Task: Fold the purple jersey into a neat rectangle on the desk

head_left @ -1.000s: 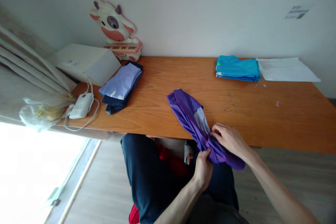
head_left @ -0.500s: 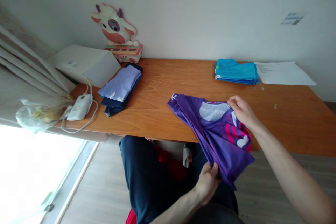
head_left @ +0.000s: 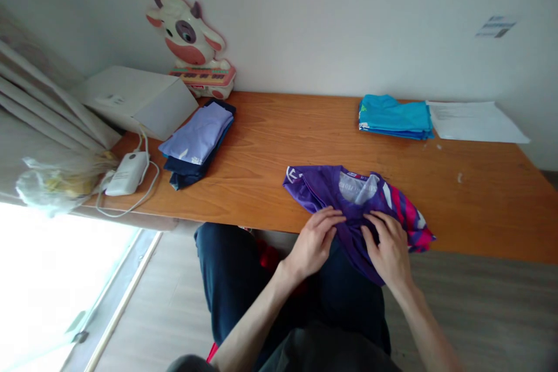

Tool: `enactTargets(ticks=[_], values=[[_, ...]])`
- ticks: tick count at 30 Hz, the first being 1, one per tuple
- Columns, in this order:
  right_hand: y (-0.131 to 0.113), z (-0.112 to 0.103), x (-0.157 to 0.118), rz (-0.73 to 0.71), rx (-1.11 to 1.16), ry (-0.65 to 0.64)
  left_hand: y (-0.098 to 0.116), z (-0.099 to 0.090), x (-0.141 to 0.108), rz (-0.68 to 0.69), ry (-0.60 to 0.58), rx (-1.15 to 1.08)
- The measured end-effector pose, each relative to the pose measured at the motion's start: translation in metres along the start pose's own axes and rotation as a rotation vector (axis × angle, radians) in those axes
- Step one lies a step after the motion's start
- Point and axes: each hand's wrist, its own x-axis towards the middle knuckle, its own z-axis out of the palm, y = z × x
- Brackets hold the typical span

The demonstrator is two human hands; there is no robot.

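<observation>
Left hand: I see my left hand (head_left: 314, 239) at the near edge of the table (head_left: 270, 145); its fingers are curled onto the purple jersey (head_left: 325, 189), pinching a fold of the cloth.
Right hand: my right hand (head_left: 389, 247) lies just beside the left, palm down on the same jersey; fingers bent and gripping the fabric near its middle.
Jersey: purple with pink and white stripes on its right part; bunched and partly spread on the front edge of the table, its lower end hanging over the edge toward my lap; a pale inner collar patch shows at the top.
Left of it: a folded lilac and navy stack (head_left: 198, 142) sits well apart on the table; beside that a white box (head_left: 131, 99), a white adapter (head_left: 126, 174) with its cord, and a clear plastic bag (head_left: 52, 186) at the far left.
Back wall: a cow-shaped toy keyboard (head_left: 196, 49) leans against the wall.
Right rear: a folded blue stack (head_left: 394, 116) lies near the wall; a sheet of paper (head_left: 475, 122) is just beside it.
</observation>
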Motion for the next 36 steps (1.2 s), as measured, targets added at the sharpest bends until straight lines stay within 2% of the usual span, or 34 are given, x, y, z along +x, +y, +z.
enactTargets(ticks=[3,6,10,12,14,16,18,20,22,23,26,29,32,36], values=[[0.01,-0.001,-0.006,0.006,-0.102,-0.057,-0.014,-0.011,0.02,0.072,-0.016,0.387],[0.026,0.0,0.013,-0.017,-0.185,-0.16,-0.016,-0.007,0.012,0.086,0.02,0.486],[0.048,0.007,0.05,-0.039,-0.213,-0.267,-0.009,0.011,-0.038,0.037,0.063,0.4],[0.058,0.011,0.068,-0.052,-0.208,-0.288,-0.006,0.025,-0.071,-0.046,0.029,0.315],[0.067,0.014,0.083,-0.075,-0.19,-0.306,-0.003,0.039,-0.1,-0.133,-0.056,0.149],[0.071,0.015,0.091,-0.105,-0.164,-0.31,0.0,0.046,-0.119,-0.179,-0.133,-0.012],[0.069,0.011,0.089,-0.132,-0.14,-0.27,0.005,0.042,-0.123,-0.177,-0.104,-0.075],[0.061,0.005,0.079,-0.151,-0.121,-0.206,0.011,0.029,-0.111,-0.13,0.035,-0.062],[0.049,-0.002,0.065,-0.157,-0.104,-0.154,0.014,0.012,-0.086,-0.05,0.158,-0.012],[0.044,-0.006,0.058,-0.157,-0.092,-0.13,0.014,0.004,-0.07,-0.013,0.181,0.038],[0.036,-0.016,0.041,-0.136,-0.037,-0.04,0.006,-0.008,-0.026,-0.01,0.149,0.324],[0.048,-0.025,0.032,-0.064,-0.051,0.019,-0.009,-0.007,0.003,-0.073,0.097,0.578],[0.075,-0.034,0.025,0.006,-0.124,-0.019,-0.024,-0.008,0.017,-0.059,0.068,0.685],[0.112,-0.042,0.021,0.036,-0.137,-0.137,-0.036,-0.025,0.035,-0.055,-0.006,0.76]])
